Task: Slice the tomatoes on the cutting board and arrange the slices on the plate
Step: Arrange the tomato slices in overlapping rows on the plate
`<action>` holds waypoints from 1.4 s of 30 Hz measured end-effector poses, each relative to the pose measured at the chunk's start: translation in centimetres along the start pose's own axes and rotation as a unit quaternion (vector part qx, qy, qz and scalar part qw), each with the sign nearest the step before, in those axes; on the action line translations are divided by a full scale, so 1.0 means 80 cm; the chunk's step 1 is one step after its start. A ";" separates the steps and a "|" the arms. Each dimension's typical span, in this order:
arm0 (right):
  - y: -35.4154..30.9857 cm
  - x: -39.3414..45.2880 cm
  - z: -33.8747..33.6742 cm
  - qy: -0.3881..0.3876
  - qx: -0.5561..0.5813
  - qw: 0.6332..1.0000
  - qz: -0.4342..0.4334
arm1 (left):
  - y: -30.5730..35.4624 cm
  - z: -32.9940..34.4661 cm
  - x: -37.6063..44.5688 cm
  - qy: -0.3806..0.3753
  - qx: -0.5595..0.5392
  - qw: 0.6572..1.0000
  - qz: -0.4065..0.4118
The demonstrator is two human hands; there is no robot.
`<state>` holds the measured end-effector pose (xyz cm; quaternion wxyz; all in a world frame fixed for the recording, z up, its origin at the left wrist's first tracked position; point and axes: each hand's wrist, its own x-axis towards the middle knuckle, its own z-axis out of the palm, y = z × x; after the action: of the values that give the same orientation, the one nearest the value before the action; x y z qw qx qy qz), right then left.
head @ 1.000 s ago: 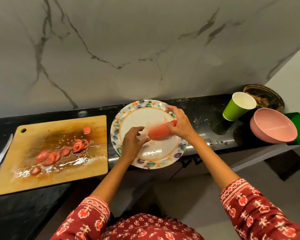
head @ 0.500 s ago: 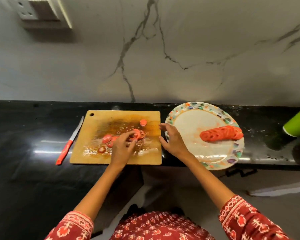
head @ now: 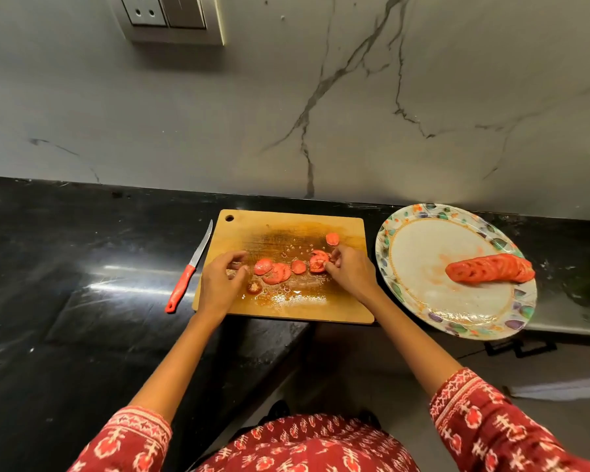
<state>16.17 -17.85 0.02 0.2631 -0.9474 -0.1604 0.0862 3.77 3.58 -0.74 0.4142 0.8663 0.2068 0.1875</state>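
Both hands have come onto the cutting board (head: 286,308), right hand (head: 349,275) pinching a tomato slice (head: 318,262), left hand (head: 218,284) loosely curled beside loose slices (head: 276,272), apparently gathering them for the plate (head: 419,301) at right.

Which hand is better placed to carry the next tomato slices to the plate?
Right, probably. The right hand already touches a slice at the cutting board's right end, nearest the plate. The left hand is at the far side.
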 end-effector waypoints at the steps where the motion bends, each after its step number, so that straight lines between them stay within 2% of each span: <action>1: -0.004 -0.001 0.001 -0.002 -0.004 1.000 0.007 | 0.000 0.000 0.000 -0.001 -0.005 1.000 0.009; 12: -0.016 -0.001 -0.012 -0.006 0.052 0.999 -0.002 | -0.001 -0.002 0.001 -0.027 -0.022 0.999 0.042; 16: -0.017 0.004 -0.033 -0.025 0.117 0.992 -0.027 | -0.005 -0.001 0.002 -0.044 -0.038 0.997 0.044; 22: -0.018 0.003 -0.057 -0.075 0.132 0.987 -0.057 | -0.001 0.006 0.001 -0.060 -0.042 0.996 0.048; 32: -0.002 0.001 -0.054 -0.078 0.139 0.987 -0.036 | 0.025 0.035 0.007 -0.088 -0.039 0.993 0.062; 36: 0.002 -0.002 -0.055 -0.115 0.192 0.974 -0.039 | 0.039 0.043 0.007 -0.090 -0.047 0.992 0.079; 42: 0.024 -0.010 -0.072 -0.115 0.233 0.965 -0.016 | 0.051 0.066 0.010 -0.108 -0.025 0.990 0.084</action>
<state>17.37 -22.39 3.96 0.4580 -0.8409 -0.1800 0.2252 7.91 -1.73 -0.49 0.4387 0.8850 0.0825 0.1324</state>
